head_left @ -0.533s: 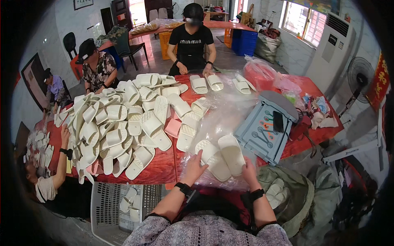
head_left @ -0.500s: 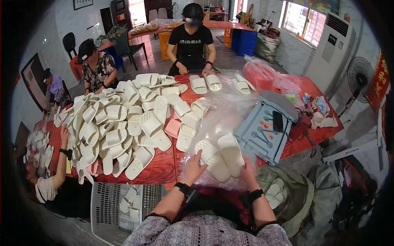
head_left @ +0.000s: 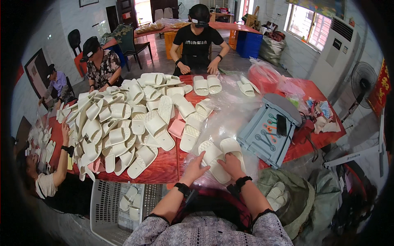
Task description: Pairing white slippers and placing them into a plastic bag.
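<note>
A pair of cream slippers, a left slipper (head_left: 211, 155) and a right slipper (head_left: 230, 145), lies in front of me on clear plastic bags (head_left: 223, 117), toes pointing away. My left hand (head_left: 195, 169) is beside the left slipper, thumb and forefinger spread, the fingertip touching its outer edge. My right hand (head_left: 233, 167) bends over the heel part of the right slipper and grips it, its thumb toward the left slipper; some of its fingers are hidden. To the left rises a large pile of cream slippers (head_left: 119, 110), with a pink slipper (head_left: 177, 128) at its edge.
Right of the pair stands a grey-blue plastic stand (head_left: 262, 135) with a dark phone (head_left: 281, 125) on it. A grey crate (head_left: 98, 213) is below the red table (head_left: 164, 174), near a green sack (head_left: 295, 192) holding slippers. Another person (head_left: 199, 45) sits opposite; others work leftward.
My right hand has moved from the right slipper's outer side inward over its heel part. My left hand stays by the left slipper. The person opposite has drawn their hands back from another pair.
</note>
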Tool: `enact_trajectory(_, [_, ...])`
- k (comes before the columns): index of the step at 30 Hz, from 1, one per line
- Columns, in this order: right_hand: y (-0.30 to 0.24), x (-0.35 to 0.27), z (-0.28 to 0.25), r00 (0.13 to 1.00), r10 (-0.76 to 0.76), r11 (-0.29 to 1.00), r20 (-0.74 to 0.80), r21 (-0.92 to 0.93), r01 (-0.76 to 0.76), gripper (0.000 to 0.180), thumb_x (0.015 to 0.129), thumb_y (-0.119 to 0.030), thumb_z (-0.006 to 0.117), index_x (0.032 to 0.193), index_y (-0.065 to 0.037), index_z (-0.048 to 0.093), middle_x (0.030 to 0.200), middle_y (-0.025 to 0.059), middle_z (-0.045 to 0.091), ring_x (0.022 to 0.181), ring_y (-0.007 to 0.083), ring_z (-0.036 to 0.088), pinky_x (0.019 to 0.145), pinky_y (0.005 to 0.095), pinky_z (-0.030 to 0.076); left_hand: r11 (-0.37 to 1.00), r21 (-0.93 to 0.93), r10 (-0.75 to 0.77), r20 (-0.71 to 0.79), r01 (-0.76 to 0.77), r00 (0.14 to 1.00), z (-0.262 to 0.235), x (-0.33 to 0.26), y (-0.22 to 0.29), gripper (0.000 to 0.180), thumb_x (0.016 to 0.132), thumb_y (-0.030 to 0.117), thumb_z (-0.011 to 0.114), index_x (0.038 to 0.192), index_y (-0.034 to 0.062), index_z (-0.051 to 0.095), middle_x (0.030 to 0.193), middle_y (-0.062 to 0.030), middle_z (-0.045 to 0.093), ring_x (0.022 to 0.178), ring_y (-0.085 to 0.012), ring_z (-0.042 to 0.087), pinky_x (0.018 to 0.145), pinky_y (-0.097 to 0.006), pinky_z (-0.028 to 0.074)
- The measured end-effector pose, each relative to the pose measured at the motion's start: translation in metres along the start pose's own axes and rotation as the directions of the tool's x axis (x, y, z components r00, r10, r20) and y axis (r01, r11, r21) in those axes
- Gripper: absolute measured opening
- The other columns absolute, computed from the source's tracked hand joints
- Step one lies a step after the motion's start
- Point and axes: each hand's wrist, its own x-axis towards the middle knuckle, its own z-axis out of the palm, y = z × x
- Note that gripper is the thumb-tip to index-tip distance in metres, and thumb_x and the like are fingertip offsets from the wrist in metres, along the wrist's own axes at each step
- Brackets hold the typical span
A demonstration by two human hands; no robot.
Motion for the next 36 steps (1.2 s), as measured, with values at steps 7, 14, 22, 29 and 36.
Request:
enact_trajectory(7, [0.005, 0.008, 0.004, 0.987, 0.133, 0.988, -0.086, 0.084, -0.126, 0.042, 0.087, -0.039, 0.059, 0.072, 0.0, 0.062, 0.072, 0.0209, 0.062, 0.067, 0.0396, 0.061, 0.064, 0.0486, 0.048, 0.962, -0.266, -0.107, -0.158, 0.062, 0.982, 0.003, -0.005, -0.019, 0.05, 0.081, 0.024, 0.07, 0.124, 0.0037, 0.054, 0.101, -0.022, 0.061, 0.094, -0.0361, 0.058, 0.083, -0.042, 0.047])
enact_trajectory(14, [0.027, -0.037, -0.05, 0.963, 0.224, 0.967, -0.15, 0.159, -0.2, 0.04, 0.087, -0.032, 0.059, 0.067, 0.002, 0.06, 0.065, 0.0229, 0.06, 0.061, 0.042, 0.059, 0.058, 0.0498, 0.046, 0.959, 0.277, 0.163, -0.374, -0.058, 0.913, -0.019, 0.031, 0.0, 0.045, 0.076, 0.02, 0.072, 0.116, 0.0044, 0.058, 0.121, -0.0179, 0.051, 0.111, -0.0373, 0.045, 0.094, -0.044, 0.04])
enact_trajectory(22, [0.05, -0.065, -0.031, 0.944, 0.302, 0.953, -0.129, 0.043, -0.299, 0.04, 0.088, -0.033, 0.057, 0.068, 0.002, 0.061, 0.064, 0.0219, 0.061, 0.061, 0.041, 0.06, 0.059, 0.0505, 0.047, 0.799, 0.568, -0.085, -0.222, 0.199, 0.971, -0.001, 0.062, 0.016, 0.047, 0.07, 0.026, 0.076, 0.105, 0.0007, 0.057, 0.107, -0.0163, 0.053, 0.103, -0.0319, 0.048, 0.084, -0.044, 0.039])
enact_trajectory(29, [0.054, -0.069, -0.015, 0.927, 0.306, 0.951, -0.218, 0.027, -0.307, 0.039, 0.088, -0.033, 0.056, 0.068, 0.0, 0.062, 0.062, 0.0205, 0.06, 0.059, 0.0397, 0.06, 0.056, 0.0498, 0.046, 0.705, 0.699, 0.013, -0.182, 0.12, 0.983, 0.006, 0.062, 0.01, 0.051, 0.069, 0.024, 0.076, 0.111, 0.0051, 0.056, 0.104, -0.0134, 0.054, 0.1, -0.03, 0.049, 0.081, -0.042, 0.04])
enact_trajectory(36, [0.045, -0.071, -0.023, 0.927, 0.337, 0.942, -0.165, 0.046, -0.334, 0.046, 0.088, -0.042, 0.057, 0.069, -0.001, 0.06, 0.064, 0.0195, 0.062, 0.061, 0.0395, 0.06, 0.058, 0.0494, 0.046, 0.922, 0.356, -0.104, -0.15, 0.152, 0.983, -0.004, 0.074, 0.0, 0.062, 0.075, 0.019, 0.071, 0.13, 0.0059, 0.044, 0.104, -0.021, 0.056, 0.089, -0.0368, 0.059, 0.075, -0.047, 0.048])
